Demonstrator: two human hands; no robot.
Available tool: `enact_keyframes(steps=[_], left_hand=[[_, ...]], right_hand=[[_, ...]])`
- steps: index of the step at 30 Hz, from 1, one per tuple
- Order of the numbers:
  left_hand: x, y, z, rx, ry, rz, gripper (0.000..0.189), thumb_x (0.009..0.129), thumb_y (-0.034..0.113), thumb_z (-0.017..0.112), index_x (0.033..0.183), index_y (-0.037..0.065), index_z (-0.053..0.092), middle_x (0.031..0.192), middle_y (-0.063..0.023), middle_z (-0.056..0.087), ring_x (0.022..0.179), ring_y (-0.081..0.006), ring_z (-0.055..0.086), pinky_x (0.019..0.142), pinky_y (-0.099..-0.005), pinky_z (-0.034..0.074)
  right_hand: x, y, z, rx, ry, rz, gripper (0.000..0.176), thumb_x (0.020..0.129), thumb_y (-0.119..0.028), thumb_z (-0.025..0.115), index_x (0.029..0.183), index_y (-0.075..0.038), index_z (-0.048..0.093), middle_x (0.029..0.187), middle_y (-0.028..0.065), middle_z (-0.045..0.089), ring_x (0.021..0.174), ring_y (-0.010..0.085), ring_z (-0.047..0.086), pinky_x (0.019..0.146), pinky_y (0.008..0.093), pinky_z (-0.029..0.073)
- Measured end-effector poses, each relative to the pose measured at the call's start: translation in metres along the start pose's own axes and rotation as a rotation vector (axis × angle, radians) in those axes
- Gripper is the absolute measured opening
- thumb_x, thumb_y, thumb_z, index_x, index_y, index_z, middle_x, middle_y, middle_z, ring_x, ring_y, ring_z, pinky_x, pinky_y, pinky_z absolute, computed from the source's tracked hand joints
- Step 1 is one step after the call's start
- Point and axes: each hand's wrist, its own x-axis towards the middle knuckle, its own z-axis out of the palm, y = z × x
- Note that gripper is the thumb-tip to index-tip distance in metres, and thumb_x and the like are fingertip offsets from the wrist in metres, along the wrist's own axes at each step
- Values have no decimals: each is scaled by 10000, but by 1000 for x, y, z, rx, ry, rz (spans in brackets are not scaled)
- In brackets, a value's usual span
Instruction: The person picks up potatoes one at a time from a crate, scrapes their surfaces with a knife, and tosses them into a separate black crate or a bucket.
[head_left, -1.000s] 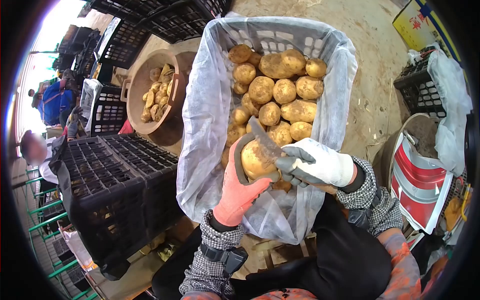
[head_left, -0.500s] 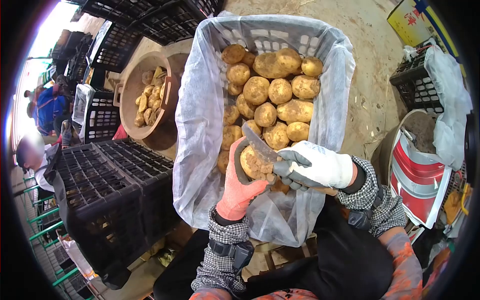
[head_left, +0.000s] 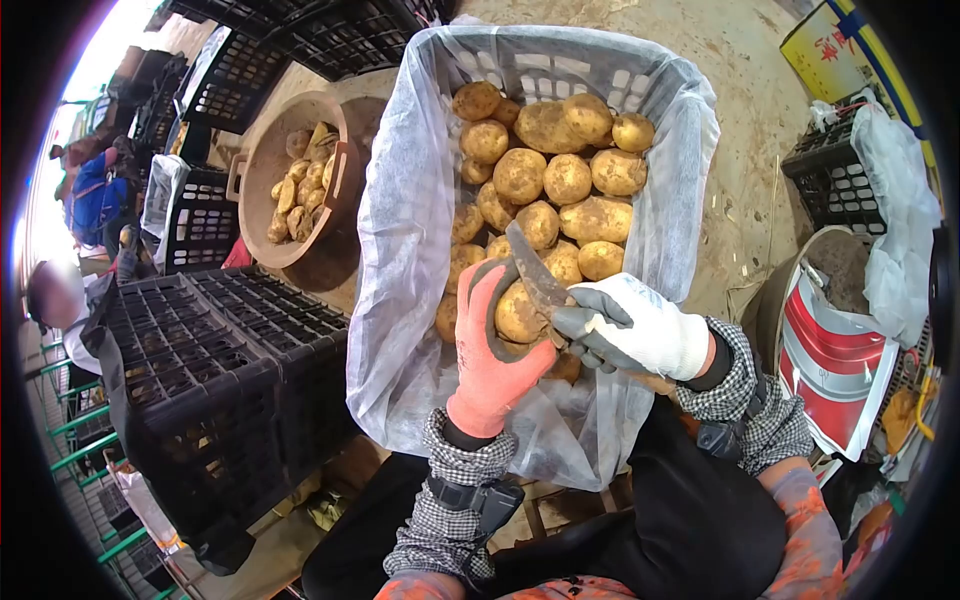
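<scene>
My left hand (head_left: 490, 345), in a red and grey glove, curves around a potato (head_left: 519, 314) over the near part of a lined crate (head_left: 400, 210). In my right hand (head_left: 635, 330), in a white and grey glove, is a knife (head_left: 537, 270), its brown-stained blade pointing up and left beside the potato. Several soil-marked potatoes (head_left: 567, 180) lie in the crate beyond both hands. White translucent cloth lines the crate and hangs over its rim. My left fingertips are partly hidden behind the potato and knife.
A brown basin (head_left: 259, 180) with several potatoes stands at the left. Black crates (head_left: 215, 370) are stacked nearer on that side, with a person (head_left: 70, 305) behind them. On the right are a bucket (head_left: 840, 265), a red and silver sheet (head_left: 830, 350) and another black crate (head_left: 835, 180).
My left hand has turned, its thumb and fingers now wider around the potato. The knife has shifted slightly right and its blade stands steeper. The view has moved a little.
</scene>
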Motion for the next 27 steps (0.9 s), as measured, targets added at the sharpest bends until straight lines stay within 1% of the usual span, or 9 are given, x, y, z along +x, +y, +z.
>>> enact_keyframes(steps=[5,7,9,11,13,16,22,25,27], left_hand=[[-4,0,-3,-29,-17,-57,706,554,39,671,1233,28,477,1229,-186,447,1094,-325,497,965,-388,402],[-4,2,-7,-301,-121,-282,710,555,28,666,1238,29,472,1232,-182,445,1107,-312,489,969,-377,396],[0,3,3,-322,-57,-221,714,557,28,666,1243,32,470,1238,-183,442,1120,-315,481,973,-379,392],[1,4,6,-349,13,-160,719,558,28,666,1249,34,467,1244,-184,440,1132,-317,474,977,-380,388],[1,1,4,-48,55,-10,732,563,25,669,1264,39,459,1249,-189,436,1149,-328,465,982,-386,385],[-3,-2,4,-14,72,7,733,560,32,676,1263,40,465,1256,-193,433,1154,-339,464,985,-391,383],[-5,5,-6,-33,-60,-70,686,562,58,679,1225,28,504,1275,-185,438,1125,-324,499,972,-397,398],[-4,1,3,-376,38,-129,618,628,144,666,1208,-5,514,1228,-149,496,1096,-265,525,954,-371,415],[-2,7,8,-539,81,-254,551,703,197,645,1194,-19,518,1189,-131,523,1079,-236,532,943,-351,421]], right_hand=[[1,8,-7,-213,-64,-115,343,915,-340,541,863,-4,582,652,86,599,543,153,549,519,297,429],[6,18,-5,-476,-7,-439,315,903,-316,550,876,-5,590,638,89,598,547,169,561,530,304,440],[1,8,-6,-236,-101,-315,321,911,-322,554,905,-4,599,645,70,601,556,154,567,536,305,448],[-5,-4,1,98,55,50,393,942,-393,511,919,-8,584,677,69,601,549,143,568,525,284,462],[-3,1,2,100,88,-21,434,949,-433,501,917,-7,581,667,41,589,554,111,551,522,264,461],[-1,-4,-1,35,25,65,406,949,-402,503,928,-5,582,658,47,590,546,115,547,522,270,460],[-1,7,-5,-315,-50,-245,371,943,-367,507,942,-3,579,654,48,592,559,126,555,530,275,456],[-3,3,-1,-15,-103,-111,380,944,-381,510,931,-7,577,653,45,591,566,127,555,525,267,449],[0,11,0,321,28,27,379,944,-389,512,912,-16,573,665,42,591,571,116,550,522,260,450]])
